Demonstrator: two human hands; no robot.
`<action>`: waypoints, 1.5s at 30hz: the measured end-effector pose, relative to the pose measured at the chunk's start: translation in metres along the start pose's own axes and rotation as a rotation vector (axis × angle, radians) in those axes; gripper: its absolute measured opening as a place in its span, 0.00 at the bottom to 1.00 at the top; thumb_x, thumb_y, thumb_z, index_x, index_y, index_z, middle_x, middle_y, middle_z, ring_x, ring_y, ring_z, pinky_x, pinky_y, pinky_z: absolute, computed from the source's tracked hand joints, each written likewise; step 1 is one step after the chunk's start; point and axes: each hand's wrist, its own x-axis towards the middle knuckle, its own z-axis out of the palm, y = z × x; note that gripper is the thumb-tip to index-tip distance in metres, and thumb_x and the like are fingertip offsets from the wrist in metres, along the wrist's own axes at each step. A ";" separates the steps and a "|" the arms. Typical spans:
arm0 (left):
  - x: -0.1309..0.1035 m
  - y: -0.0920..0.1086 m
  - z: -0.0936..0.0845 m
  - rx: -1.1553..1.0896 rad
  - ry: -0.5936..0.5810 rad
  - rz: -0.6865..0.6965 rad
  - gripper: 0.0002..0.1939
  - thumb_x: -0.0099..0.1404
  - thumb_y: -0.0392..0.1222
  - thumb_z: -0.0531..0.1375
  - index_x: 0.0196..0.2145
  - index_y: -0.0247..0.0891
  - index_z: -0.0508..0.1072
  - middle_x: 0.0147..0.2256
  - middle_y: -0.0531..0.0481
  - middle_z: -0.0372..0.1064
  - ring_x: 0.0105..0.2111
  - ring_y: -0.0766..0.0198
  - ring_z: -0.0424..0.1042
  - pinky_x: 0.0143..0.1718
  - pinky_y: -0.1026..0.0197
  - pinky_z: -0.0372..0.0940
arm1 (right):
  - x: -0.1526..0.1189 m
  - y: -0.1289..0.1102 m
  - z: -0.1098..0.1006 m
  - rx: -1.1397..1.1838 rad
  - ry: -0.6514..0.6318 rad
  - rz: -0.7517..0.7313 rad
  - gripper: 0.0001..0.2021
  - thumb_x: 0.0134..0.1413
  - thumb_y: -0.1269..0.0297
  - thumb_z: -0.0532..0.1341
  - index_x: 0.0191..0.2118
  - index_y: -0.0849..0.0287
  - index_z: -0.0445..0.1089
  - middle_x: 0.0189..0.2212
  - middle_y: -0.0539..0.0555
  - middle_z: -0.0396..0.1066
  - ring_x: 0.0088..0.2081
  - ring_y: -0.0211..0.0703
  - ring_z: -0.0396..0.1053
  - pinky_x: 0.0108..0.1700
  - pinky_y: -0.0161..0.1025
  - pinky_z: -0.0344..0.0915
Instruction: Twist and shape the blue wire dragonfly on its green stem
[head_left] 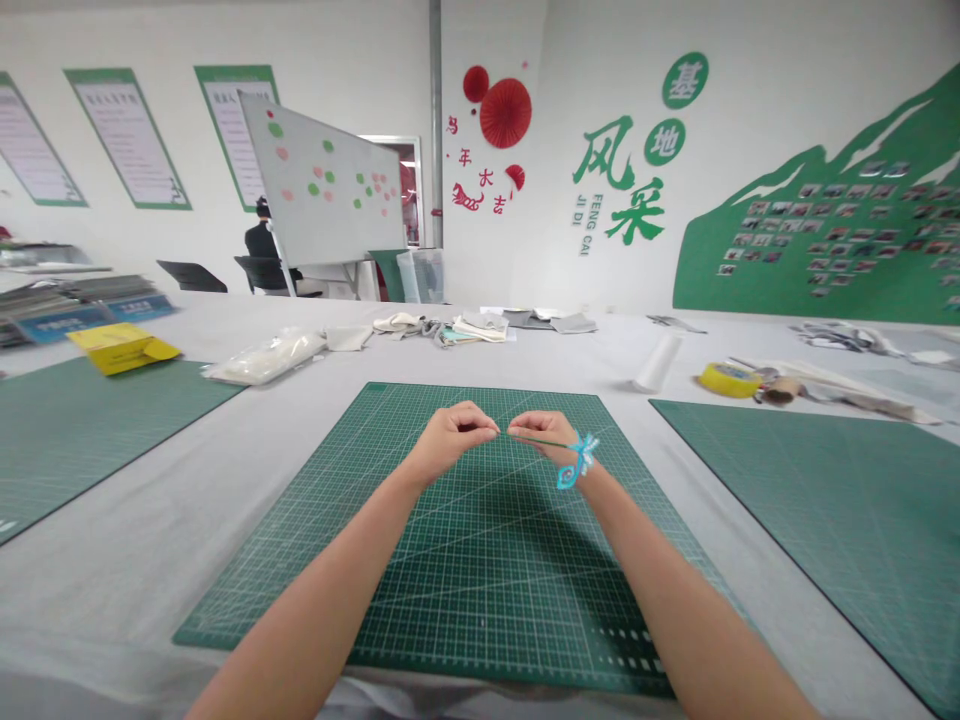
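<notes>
Above the green cutting mat (450, 600), both my hands are raised with their fingertips a small gap apart. My right hand (541, 432) pinches the thin dark stem of a light blue butterfly ornament (577, 463). The stem runs back across the fingers, so the blue wings sit over my wrist. Thumb and forefinger of my left hand (459, 437) are also pressed together close to the stem's end; whatever they hold, if anything, is too small to make out.
Other cutting mats lie to the left (97, 430) and right (810, 500). Farther back are a yellow packet (124, 347), a plastic bag (266, 358), fabric scraps (480, 325), a white roll (658, 363) and yellow tape (727, 380). A person (261, 237) sits behind a whiteboard (322, 180).
</notes>
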 end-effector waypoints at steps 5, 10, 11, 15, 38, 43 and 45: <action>0.002 -0.012 0.001 -0.076 0.238 -0.132 0.08 0.54 0.42 0.61 0.29 0.36 0.75 0.29 0.50 0.69 0.30 0.66 0.66 0.33 0.63 0.60 | -0.002 -0.003 0.017 -0.151 -0.024 -0.085 0.11 0.46 0.58 0.60 0.26 0.61 0.71 0.18 0.46 0.58 0.21 0.33 0.52 0.24 0.33 0.49; 0.003 -0.020 0.001 -0.067 0.363 -0.187 0.10 0.53 0.44 0.61 0.30 0.35 0.75 0.28 0.49 0.71 0.29 0.65 0.67 0.31 0.63 0.60 | -0.008 -0.015 0.027 -0.309 0.010 -0.128 0.08 0.48 0.62 0.59 0.26 0.60 0.72 0.16 0.46 0.57 0.21 0.34 0.53 0.25 0.32 0.50; 0.003 -0.021 0.001 -0.057 0.377 -0.189 0.10 0.53 0.44 0.61 0.30 0.35 0.75 0.28 0.49 0.71 0.29 0.65 0.67 0.32 0.63 0.61 | -0.010 -0.017 0.028 -0.314 0.011 -0.136 0.08 0.49 0.63 0.59 0.27 0.60 0.72 0.16 0.46 0.58 0.21 0.34 0.54 0.25 0.32 0.50; 0.003 -0.024 0.001 -0.003 0.405 -0.176 0.09 0.53 0.43 0.61 0.30 0.35 0.76 0.30 0.48 0.73 0.31 0.64 0.69 0.34 0.62 0.61 | -0.016 -0.026 0.031 -0.316 -0.005 -0.187 0.08 0.50 0.63 0.58 0.28 0.59 0.72 0.18 0.46 0.61 0.22 0.34 0.56 0.26 0.32 0.51; -0.002 -0.013 0.006 0.536 0.062 0.089 0.08 0.59 0.36 0.57 0.30 0.40 0.76 0.30 0.52 0.66 0.31 0.67 0.66 0.34 0.65 0.60 | -0.020 -0.038 0.015 -0.495 0.237 -0.375 0.09 0.55 0.64 0.55 0.31 0.56 0.73 0.26 0.49 0.72 0.28 0.37 0.66 0.33 0.33 0.57; -0.003 -0.004 0.005 0.395 -0.115 0.101 0.08 0.58 0.37 0.57 0.28 0.39 0.77 0.29 0.51 0.66 0.32 0.66 0.67 0.36 0.64 0.61 | -0.012 -0.027 -0.002 -0.425 0.178 -0.266 0.09 0.51 0.61 0.58 0.30 0.59 0.73 0.25 0.50 0.71 0.25 0.36 0.63 0.29 0.33 0.57; -0.003 0.000 0.003 0.312 -0.154 0.084 0.07 0.58 0.38 0.58 0.28 0.39 0.77 0.28 0.50 0.66 0.31 0.66 0.67 0.36 0.63 0.61 | -0.009 -0.022 -0.008 -0.334 0.105 -0.194 0.11 0.49 0.58 0.59 0.29 0.61 0.73 0.20 0.48 0.67 0.21 0.34 0.58 0.25 0.32 0.54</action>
